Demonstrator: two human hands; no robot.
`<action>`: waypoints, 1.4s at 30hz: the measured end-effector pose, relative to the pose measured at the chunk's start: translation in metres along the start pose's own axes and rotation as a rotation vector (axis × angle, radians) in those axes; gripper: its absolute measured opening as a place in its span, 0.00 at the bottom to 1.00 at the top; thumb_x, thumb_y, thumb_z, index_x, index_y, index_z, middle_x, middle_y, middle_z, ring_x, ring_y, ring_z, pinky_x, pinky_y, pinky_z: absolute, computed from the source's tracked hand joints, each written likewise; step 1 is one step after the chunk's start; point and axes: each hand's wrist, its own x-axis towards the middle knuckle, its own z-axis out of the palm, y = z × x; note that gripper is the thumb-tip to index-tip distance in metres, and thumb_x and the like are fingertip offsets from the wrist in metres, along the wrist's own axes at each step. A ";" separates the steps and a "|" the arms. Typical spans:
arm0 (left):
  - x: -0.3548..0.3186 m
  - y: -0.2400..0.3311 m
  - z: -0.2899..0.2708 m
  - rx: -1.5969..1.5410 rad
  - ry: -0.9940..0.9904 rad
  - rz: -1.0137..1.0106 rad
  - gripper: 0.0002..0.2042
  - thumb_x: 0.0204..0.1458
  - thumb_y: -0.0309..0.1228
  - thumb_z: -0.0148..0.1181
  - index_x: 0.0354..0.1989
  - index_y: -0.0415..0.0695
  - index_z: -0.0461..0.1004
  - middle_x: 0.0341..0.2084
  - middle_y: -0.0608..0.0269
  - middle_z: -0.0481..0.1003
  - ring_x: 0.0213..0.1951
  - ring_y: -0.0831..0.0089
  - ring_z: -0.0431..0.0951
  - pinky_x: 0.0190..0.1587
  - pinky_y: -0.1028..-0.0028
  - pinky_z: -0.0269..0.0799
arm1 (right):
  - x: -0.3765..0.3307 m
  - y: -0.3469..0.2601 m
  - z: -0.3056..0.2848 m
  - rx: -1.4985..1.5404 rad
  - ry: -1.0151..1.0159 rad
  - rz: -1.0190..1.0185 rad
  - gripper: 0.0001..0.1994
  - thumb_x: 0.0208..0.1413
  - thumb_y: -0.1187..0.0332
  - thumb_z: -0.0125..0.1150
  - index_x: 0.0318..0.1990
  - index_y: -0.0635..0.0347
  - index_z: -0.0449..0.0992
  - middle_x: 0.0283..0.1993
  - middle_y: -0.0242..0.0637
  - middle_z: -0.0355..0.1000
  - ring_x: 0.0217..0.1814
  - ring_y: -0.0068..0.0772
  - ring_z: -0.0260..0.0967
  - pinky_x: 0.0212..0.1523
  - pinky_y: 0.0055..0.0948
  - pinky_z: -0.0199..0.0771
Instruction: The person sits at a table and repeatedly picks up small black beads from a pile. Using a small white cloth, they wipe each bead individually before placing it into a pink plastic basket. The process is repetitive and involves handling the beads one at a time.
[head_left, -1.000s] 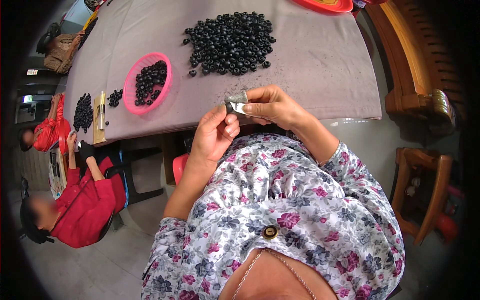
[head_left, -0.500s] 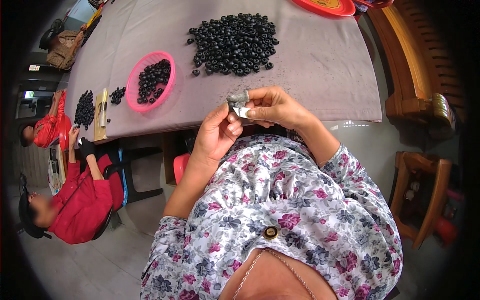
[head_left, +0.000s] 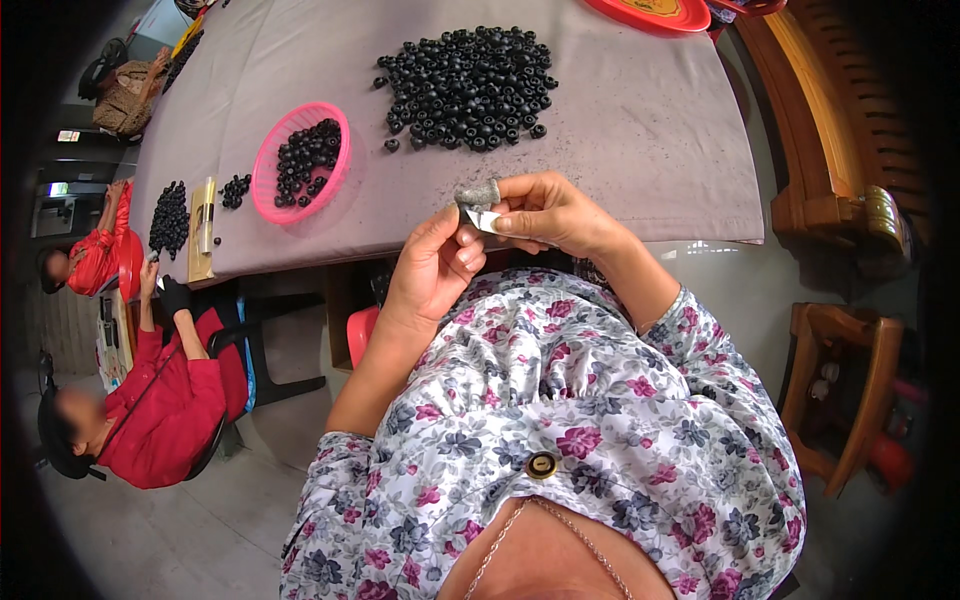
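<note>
My left hand [head_left: 430,262] and my right hand [head_left: 550,215] meet over the near edge of the table. Between right thumb and fingers is a small folded white piece [head_left: 484,219], like stiff paper, with a dark side showing. A grey wrapping [head_left: 480,192] covers the tip of my right index finger. My left thumb and fingertips are closed against the white piece's left end; whatever they pinch is hidden. Just beyond my hands lies a big spread of black round beads [head_left: 465,90] with holes. A pink basket [head_left: 345,165] to the left holds more black beads [head_left: 308,160].
Dark dust specks the grey tablecloth [head_left: 640,130]. A red tray [head_left: 690,18] sits at the far right corner. Wooden furniture [head_left: 800,130] stands at right. At left, a person in red [head_left: 165,415] works beside another bead pile [head_left: 169,220]; other people sit farther along.
The white piece has tilted and shifted slightly between my fingertips. My hands stay in nearly the same place. The bead pile and basket look unchanged.
</note>
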 end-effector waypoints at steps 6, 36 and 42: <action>0.000 0.000 -0.002 -0.001 0.019 0.003 0.10 0.61 0.35 0.53 0.37 0.41 0.71 0.23 0.69 0.68 0.23 0.80 0.66 0.28 0.78 0.62 | 0.000 0.000 0.001 -0.014 -0.001 -0.006 0.13 0.57 0.70 0.61 0.47 0.67 0.75 0.28 0.27 0.71 0.21 0.13 0.60 0.18 0.14 0.54; 0.000 -0.003 -0.003 -0.029 0.058 -0.003 0.09 0.60 0.35 0.54 0.36 0.42 0.70 0.23 0.69 0.67 0.23 0.80 0.66 0.28 0.79 0.62 | -0.001 -0.003 0.003 -0.057 0.010 -0.019 0.06 0.58 0.72 0.60 0.38 0.67 0.76 0.25 0.28 0.69 0.20 0.13 0.60 0.20 0.15 0.58; -0.001 -0.003 -0.003 -0.047 0.050 -0.019 0.10 0.60 0.36 0.54 0.38 0.41 0.70 0.23 0.70 0.67 0.23 0.81 0.65 0.27 0.79 0.62 | -0.002 -0.008 0.005 -0.049 0.007 -0.004 0.06 0.58 0.72 0.60 0.36 0.66 0.76 0.24 0.28 0.69 0.20 0.13 0.60 0.20 0.15 0.58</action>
